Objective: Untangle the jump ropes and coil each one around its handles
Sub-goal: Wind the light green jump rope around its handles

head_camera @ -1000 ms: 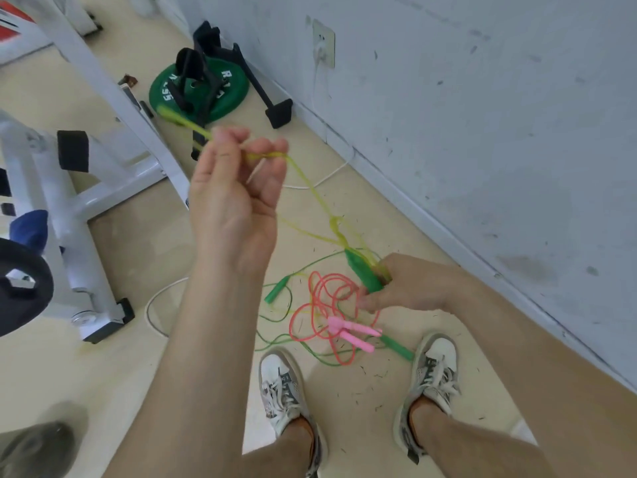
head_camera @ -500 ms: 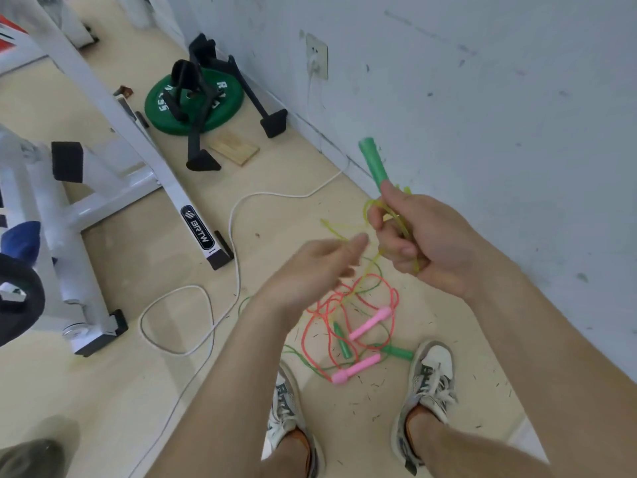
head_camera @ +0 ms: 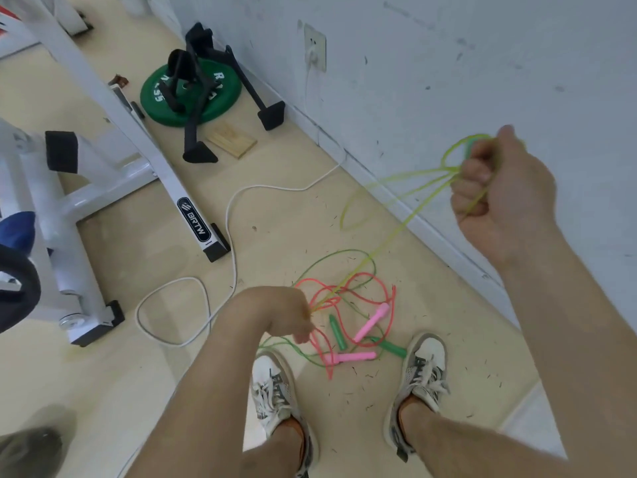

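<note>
My right hand (head_camera: 499, 191) is raised near the wall and grips the handles of a yellow-green jump rope (head_camera: 406, 219), with loops of its cord sticking out of the fist. The cord runs taut down to my left hand (head_camera: 279, 315), which pinches it low over the floor. Below lies a tangle: a pink rope (head_camera: 324, 294) with two pink handles (head_camera: 370, 322) and a dark green rope (head_camera: 331, 260) with two green handles (head_camera: 337, 331), between my shoes.
A white wall and baseboard (head_camera: 431, 232) run along the right. A white cable (head_camera: 231, 215) snakes across the floor from a wall socket (head_camera: 315, 48). A white exercise frame (head_camera: 138, 139), a green weight plate (head_camera: 191, 94) and a wooden block (head_camera: 232, 141) lie further left.
My right hand has swung up and right with the handles. My left hand dropped down to the floor tangle, pulling the yellow-green cord straight between them.
</note>
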### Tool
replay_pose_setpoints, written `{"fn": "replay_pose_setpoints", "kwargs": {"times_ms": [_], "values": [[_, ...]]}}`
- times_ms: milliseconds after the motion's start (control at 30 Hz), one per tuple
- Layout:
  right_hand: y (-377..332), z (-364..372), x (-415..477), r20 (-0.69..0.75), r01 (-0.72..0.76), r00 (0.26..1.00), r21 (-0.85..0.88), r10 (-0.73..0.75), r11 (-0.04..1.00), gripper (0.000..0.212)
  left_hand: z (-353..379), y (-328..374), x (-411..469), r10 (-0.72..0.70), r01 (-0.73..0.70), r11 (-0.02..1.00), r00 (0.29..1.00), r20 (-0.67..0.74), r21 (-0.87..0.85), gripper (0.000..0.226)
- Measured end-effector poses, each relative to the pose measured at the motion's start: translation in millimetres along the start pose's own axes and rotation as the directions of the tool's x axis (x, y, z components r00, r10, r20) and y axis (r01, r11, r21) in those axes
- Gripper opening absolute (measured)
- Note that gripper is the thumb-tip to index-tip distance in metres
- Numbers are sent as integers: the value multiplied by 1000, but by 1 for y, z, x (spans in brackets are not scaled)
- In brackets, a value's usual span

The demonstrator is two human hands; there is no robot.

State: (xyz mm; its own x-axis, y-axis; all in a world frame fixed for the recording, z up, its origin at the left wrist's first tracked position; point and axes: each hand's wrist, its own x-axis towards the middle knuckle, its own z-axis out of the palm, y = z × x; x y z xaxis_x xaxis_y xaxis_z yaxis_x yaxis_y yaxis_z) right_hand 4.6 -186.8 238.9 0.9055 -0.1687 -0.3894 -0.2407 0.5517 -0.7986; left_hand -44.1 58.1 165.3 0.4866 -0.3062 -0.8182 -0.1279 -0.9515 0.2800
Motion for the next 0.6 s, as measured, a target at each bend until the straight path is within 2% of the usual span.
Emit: {"fn": "replay_pose_setpoints", "kwargs": {"times_ms": [33, 67, 100, 133, 167, 200, 233, 267, 333, 367, 400, 500, 600], "values": [[-3, -5, 4, -26, 35, 999, -54, -36, 998, 46, 1, -2, -2, -13, 13, 998, 1000, 8, -63, 28], [-3, -9, 6, -47, 55, 997, -231, -68, 972, 47, 0, -3, -5, -10, 2, 977, 999, -36, -211, 32], [2, -13, 8, -42, 58, 995, -519, -94, 853, 47, -2, -1, -10, 9, -58, 914, 992, -123, -401, 35], [10, -16, 9, -12, 49, 995, -809, -100, 586, 47, -5, 4, -16, 30, -165, 790, 972, -232, -591, 35], [21, -19, 9, 27, 48, 996, -962, -83, 270, 47, -10, 12, -24, 39, -296, 609, 938, -345, -736, 34], [31, -20, 6, 63, 65, 997, -997, -50, 41, 44, -17, 21, -32, 29, -421, 403, 893, -449, -813, 33], [39, -19, 4, 90, 88, 995, -995, -35, -52, 40, -24, 29, -39, -7, -523, 195, 845, -535, -830, 32], [42, -16, 1, 96, 96, 995, -995, -29, -3, 38, -31, 36, -43, -54, -587, -5, 809, -586, -810, 31], [43, -8, -3, 82, 80, 997, -958, -6, 275, 34, -41, 42, -47, -114, -593, -364, 794, -598, -718, 31], [43, -5, -5, 72, 49, 996, -920, 46, 389, 34, -45, 44, -48, -125, -565, -492, 799, -588, -662, 31], [43, -2, -8, 74, 11, 990, -890, 122, 455, 37, -49, 45, -48, -132, -534, -588, 805, -579, -608, 31], [55, 8, -18, 197, -46, 922, -798, 332, 600, 44, -55, 44, -48, -140, -446, -775, 811, -568, -447, 33], [72, 22, -30, 372, -26, 818, -739, 439, 673, 52, -59, 43, -50, -136, -397, -851, 799, -586, -343, 31]]}}
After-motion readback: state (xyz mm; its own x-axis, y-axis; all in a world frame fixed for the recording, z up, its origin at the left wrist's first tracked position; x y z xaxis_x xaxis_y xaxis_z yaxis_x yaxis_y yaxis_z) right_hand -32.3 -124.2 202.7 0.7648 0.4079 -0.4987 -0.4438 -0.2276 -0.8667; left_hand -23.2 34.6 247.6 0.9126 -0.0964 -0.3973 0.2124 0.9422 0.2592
